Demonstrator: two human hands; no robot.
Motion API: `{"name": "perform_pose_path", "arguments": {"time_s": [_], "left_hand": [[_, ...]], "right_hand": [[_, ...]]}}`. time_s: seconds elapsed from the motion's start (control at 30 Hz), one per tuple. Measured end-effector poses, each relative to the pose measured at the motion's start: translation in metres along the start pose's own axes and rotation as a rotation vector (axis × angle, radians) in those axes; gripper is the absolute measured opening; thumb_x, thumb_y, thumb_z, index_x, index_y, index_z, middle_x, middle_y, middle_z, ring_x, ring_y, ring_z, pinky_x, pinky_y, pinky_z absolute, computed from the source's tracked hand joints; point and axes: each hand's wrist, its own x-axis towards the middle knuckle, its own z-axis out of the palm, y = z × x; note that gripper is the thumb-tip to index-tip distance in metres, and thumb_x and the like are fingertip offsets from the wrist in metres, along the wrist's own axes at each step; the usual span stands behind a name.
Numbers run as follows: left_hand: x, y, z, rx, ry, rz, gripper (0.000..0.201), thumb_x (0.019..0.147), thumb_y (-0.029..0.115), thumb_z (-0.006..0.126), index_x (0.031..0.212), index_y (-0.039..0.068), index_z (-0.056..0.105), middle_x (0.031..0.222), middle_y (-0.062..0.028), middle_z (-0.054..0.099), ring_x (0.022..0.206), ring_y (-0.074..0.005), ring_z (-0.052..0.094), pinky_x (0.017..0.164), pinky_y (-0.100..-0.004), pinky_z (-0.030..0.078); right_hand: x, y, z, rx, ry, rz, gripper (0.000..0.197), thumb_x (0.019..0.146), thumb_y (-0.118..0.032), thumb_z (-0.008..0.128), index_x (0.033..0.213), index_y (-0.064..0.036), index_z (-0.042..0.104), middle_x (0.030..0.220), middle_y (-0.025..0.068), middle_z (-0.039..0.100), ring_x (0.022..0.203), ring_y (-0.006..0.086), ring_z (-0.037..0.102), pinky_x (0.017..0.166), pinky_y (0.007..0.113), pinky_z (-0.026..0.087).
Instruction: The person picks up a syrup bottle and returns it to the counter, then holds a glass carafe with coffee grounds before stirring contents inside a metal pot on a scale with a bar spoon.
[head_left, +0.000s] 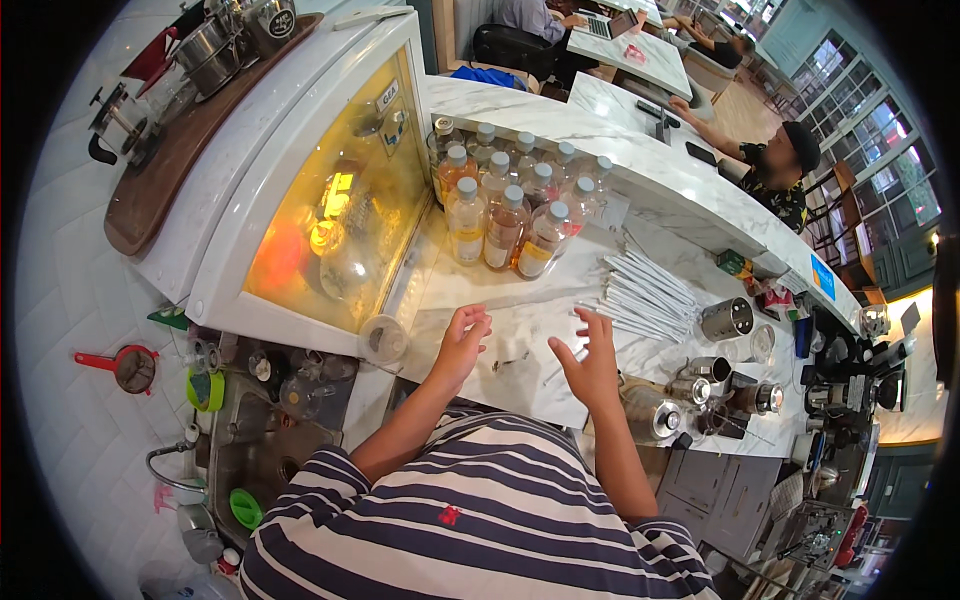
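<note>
My left hand (463, 345) hovers over the white marble counter (440, 295) with its fingers loosely bent and apart, holding nothing. Opposite it, my right hand (592, 365) is raised with thumb and fingers spread, also with nothing in it. A small dark mark or scrap (510, 361), too small to name, shows on the counter between them. Beyond my hands stands a group of capped clear bottles (503, 228) with pale yellow, amber and pinkish liquid. To the right of the bottles lies a loose pile of thin white paper-wrapped sticks, like straws (650, 295), nearest my right hand.
A glass-fronted display fridge (345, 200) borders the counter on the left, with a clear plastic cup (383, 340) by its corner. The sink (275, 440) is lower left. Metal canisters (727, 320) and jugs crowd the right. A person (785, 170) sits beyond the raised ledge.
</note>
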Motion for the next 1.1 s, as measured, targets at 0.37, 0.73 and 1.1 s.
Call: {"name": "perform_pose_path", "arguments": {"time_s": [0.37,0.73,1.1], "left_hand": [[-0.061,-0.039,0.018,0.015,-0.033,-0.084,0.043,0.101,0.038,0.058,0.133,0.011,0.052,0.13,-0.0078,0.059,0.116,-0.0204,0.058,0.095,-0.039,0.045],[-0.153,-0.043,0.106,0.048,-0.171,-0.026,0.041,0.103,0.038,0.055,0.133,0.01,0.053,0.127,-0.0082,0.062,0.115,-0.0182,0.059,0.095,-0.0367,0.045],[-0.267,-0.102,0.253,0.145,-0.593,-0.087,0.035,0.105,0.033,0.052,0.131,0.009,0.054,0.125,-0.0078,0.064,0.114,-0.0172,0.061,0.094,-0.0342,0.046]], "right_hand": [[-0.112,0.015,-0.019,0.028,-0.125,0.041,0.049,0.085,-0.023,0.079,0.126,-0.0036,0.059,0.115,0.0156,0.061,0.095,0.0283,0.064,0.082,0.039,0.052],[-0.221,0.04,-0.095,0.08,0.027,-0.011,0.044,0.086,-0.019,0.078,0.123,-0.0028,0.06,0.109,0.015,0.064,0.096,0.0288,0.064,0.084,0.038,0.051],[-0.401,0.106,-0.186,0.107,0.284,0.259,0.044,0.085,-0.016,0.078,0.124,-0.0041,0.061,0.108,0.0145,0.064,0.094,0.0272,0.065,0.084,0.038,0.051]]}}
